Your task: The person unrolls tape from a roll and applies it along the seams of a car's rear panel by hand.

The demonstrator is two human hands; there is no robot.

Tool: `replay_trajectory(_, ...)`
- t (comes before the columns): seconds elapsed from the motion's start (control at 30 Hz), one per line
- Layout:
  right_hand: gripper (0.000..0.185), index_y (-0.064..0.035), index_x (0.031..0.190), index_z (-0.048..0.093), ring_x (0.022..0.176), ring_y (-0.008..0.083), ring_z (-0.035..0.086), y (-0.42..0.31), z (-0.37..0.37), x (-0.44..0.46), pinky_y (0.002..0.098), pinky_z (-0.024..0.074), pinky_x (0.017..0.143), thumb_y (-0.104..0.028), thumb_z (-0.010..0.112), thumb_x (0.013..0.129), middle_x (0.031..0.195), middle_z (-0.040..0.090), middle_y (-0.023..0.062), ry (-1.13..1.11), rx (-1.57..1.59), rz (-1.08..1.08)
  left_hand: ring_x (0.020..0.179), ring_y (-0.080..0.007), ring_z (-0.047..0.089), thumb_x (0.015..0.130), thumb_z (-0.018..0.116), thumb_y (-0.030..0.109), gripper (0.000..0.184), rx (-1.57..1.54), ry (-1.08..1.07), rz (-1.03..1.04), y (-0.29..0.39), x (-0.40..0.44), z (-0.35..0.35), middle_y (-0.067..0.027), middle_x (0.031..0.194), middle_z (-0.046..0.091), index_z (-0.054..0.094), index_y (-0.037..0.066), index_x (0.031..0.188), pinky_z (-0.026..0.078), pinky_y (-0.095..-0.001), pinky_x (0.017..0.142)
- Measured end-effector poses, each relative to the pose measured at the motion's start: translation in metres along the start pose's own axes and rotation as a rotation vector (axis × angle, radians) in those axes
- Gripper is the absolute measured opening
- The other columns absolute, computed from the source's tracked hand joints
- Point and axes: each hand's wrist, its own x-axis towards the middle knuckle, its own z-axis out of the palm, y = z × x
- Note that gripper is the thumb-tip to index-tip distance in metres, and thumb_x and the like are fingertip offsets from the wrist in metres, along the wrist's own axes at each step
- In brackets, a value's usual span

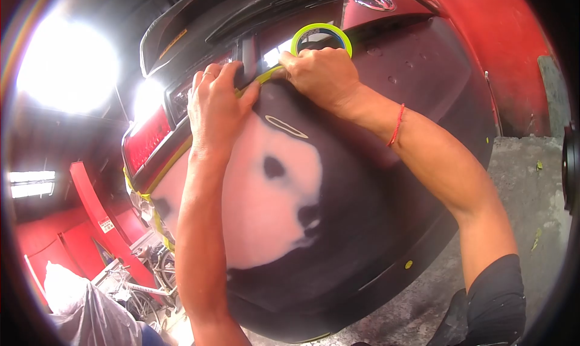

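Observation:
My left hand is closed at the upper edge of a dark car bumper, its thumb and fingers on a yellow-green strip of masking tape. To its right, my right hand grips the masking tape roll, which stands on edge above the knuckles. Between the hands the strip follows the bumper's top edge. Below them the bumper carries a pale pinkish sanded patch with dark spots. A thin oval outline shows just above that patch.
The red tail light is at left, with tape and clear film along the bumper's side. A car badge sits at the top. Bicycles and a covered object stand lower left. Concrete floor lies to the right.

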Motion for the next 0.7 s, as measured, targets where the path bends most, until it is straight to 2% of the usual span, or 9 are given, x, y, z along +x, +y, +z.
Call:
replay_trajectory(0.07,0.031,-0.0098,0.094,0.066,0.059,0.0296,0.070,-0.001,-0.002,0.000,0.0430,0.0520,0.048,-0.039,0.058,0.098,0.061,0.066,0.0109,0.000,0.017,0.006,0.104,-0.0329,0.063,0.077,0.085,0.026,0.045,0.080,0.014,-0.087,0.010,0.002,0.001,-0.0139,0.107,0.069,0.071,0.005,0.114,0.051,-0.0425,0.091)
replay_trajectory(0.2,0.028,-0.0096,0.096,0.066,0.060,0.0296,0.071,-0.002,0.001,-0.005,0.0427,0.0523,0.048,-0.037,0.058,0.098,0.064,0.068,0.0107,-0.004,0.006,0.021,0.103,-0.0326,0.063,0.078,0.084,0.025,0.043,0.085,0.008,-0.095,0.008,0.004,0.003,-0.0135,0.105,0.068,0.071,0.006,0.114,0.052,-0.0429,0.089)
replay_trajectory(0.33,0.023,-0.0094,0.095,0.065,0.060,0.0300,0.071,-0.002,0.005,-0.009,0.0431,0.0526,0.049,-0.031,0.057,0.099,0.068,0.069,0.0112,0.024,0.005,0.031,0.102,-0.0328,0.062,0.081,0.082,0.024,0.041,0.072,0.031,-0.017,0.004,-0.002,0.004,-0.0128,0.105,0.067,0.070,0.006,0.116,0.052,-0.0434,0.088)
replay_trajectory(0.43,0.025,-0.0089,0.088,0.062,0.056,0.0318,0.067,-0.008,0.001,-0.018,0.0430,0.0524,0.048,-0.033,0.063,0.096,0.066,0.067,0.0117,0.064,0.078,0.074,0.100,-0.0329,0.061,0.083,0.081,0.024,0.039,0.101,0.037,0.014,0.007,-0.004,0.003,-0.0124,0.104,0.066,0.070,0.007,0.116,0.052,-0.0434,0.087)
replay_trajectory(0.53,0.025,-0.0089,0.091,0.064,0.061,0.0313,0.071,-0.019,-0.013,-0.029,0.0454,0.0533,0.051,-0.032,0.058,0.098,0.068,0.069,0.0114,-0.007,0.113,0.085,0.099,-0.0329,0.061,0.085,0.079,0.023,0.036,0.148,0.038,0.043,0.008,-0.005,0.003,-0.0122,0.103,0.065,0.070,0.007,0.116,0.052,-0.0439,0.086)
replay_trajectory(0.7,0.027,-0.0083,0.091,0.064,0.062,0.0328,0.071,-0.022,-0.016,-0.032,0.0456,0.0538,0.052,-0.034,0.060,0.098,0.069,0.069,0.0122,-0.014,0.108,0.100,0.099,-0.0332,0.060,0.086,0.078,0.023,0.035,0.155,0.045,0.052,0.009,-0.006,0.004,-0.0122,0.102,0.065,0.069,0.008,0.116,0.051,-0.0447,0.085)
